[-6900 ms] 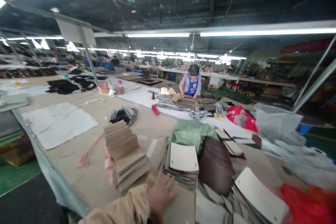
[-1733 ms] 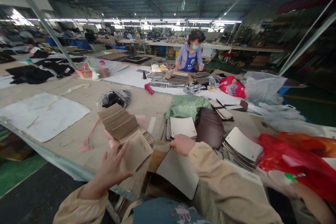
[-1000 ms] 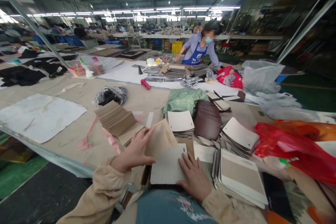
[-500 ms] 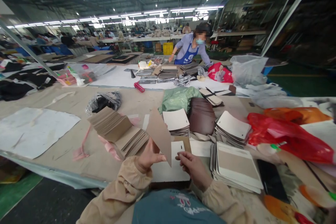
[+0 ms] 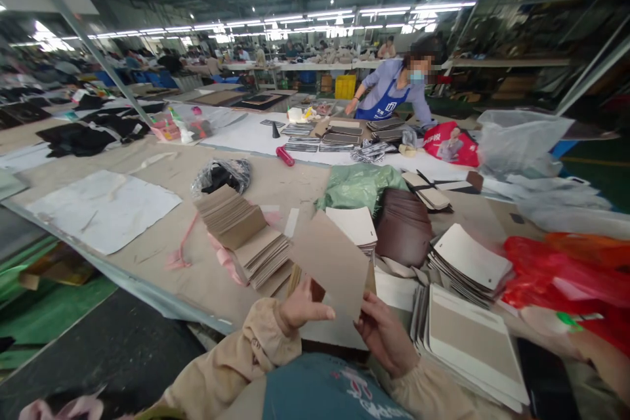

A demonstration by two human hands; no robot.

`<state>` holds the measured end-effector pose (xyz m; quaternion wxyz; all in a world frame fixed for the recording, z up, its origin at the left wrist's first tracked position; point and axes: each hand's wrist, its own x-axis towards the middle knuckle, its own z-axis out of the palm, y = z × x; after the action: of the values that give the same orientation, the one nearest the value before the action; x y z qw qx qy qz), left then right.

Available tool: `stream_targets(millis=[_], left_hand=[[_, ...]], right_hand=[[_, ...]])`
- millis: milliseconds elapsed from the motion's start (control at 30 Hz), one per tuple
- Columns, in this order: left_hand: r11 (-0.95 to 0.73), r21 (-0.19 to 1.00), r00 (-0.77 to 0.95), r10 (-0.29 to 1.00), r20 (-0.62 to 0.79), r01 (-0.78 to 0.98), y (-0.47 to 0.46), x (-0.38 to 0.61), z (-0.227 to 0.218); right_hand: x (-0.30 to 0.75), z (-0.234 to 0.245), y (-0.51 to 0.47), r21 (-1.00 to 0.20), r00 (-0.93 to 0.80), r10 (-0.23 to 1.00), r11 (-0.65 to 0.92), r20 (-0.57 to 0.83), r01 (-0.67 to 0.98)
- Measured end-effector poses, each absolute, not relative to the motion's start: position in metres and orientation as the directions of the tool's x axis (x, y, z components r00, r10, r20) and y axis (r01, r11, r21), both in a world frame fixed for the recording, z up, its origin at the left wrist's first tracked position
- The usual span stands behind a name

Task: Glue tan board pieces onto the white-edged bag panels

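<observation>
Here, pinching thin rectangular tan sheet (image 5: 335, 256) at four o'clock with right hand (image 5: 386, 335). Holding left hand (image 5: 301, 308) spread at seven.

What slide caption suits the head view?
Tan sheet with right hand gripping its edge, left hand close by; tan stack alongside.

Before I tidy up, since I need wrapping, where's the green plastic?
In the head view, the green plastic lies right of centre, just beyond the white-topped stack and maroon stack.
</observation>
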<state>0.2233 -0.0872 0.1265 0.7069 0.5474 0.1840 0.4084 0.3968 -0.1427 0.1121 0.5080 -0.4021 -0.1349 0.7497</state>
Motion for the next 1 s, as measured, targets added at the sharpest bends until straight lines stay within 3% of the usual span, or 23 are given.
stream_targets(millis=[233, 467, 600, 733, 833, 900, 1000], left_hand=[[0.074, 0.850, 0.526, 0.813, 0.251, -0.521, -0.085, 0.230, 0.116], [0.120, 0.896, 0.473, 0.875, 0.108, -0.427, -0.086, 0.222, 0.099], [0.144, 0.889, 0.476, 0.875, 0.091, -0.435, -0.084, 0.227, 0.093], [0.197, 0.879, 0.499, 0.865, 0.053, -0.435, -0.084, 0.231, 0.086], [0.254, 0.926, 0.450, 0.887, -0.108, -0.279, -0.086, 0.224, 0.079], [0.227, 0.972, 0.300, 0.933, -0.199, -0.063, -0.090, 0.209, 0.076], [0.063, 0.918, 0.069, 0.993, -0.098, 0.391, -0.099, 0.178, 0.077]], right_hand=[[0.403, 0.124, -0.145, -0.745, -0.114, 0.873, -0.467, -0.474, -0.477], [0.421, 0.123, -0.145, -0.824, 0.001, 0.910, -0.375, -0.415, -0.426], [0.419, 0.116, -0.141, -0.841, 0.123, 0.881, -0.384, -0.458, -0.381], [0.416, 0.107, -0.137, -0.820, 0.131, 0.861, -0.408, -0.492, -0.402], [0.424, 0.103, -0.134, -0.810, 0.164, 0.858, -0.372, -0.486, -0.453], [0.438, 0.101, -0.134, -0.828, 0.236, 0.847, -0.341, -0.476, -0.445], [0.465, 0.094, -0.137, -0.861, 0.331, 0.820, -0.337, -0.468, -0.381]])
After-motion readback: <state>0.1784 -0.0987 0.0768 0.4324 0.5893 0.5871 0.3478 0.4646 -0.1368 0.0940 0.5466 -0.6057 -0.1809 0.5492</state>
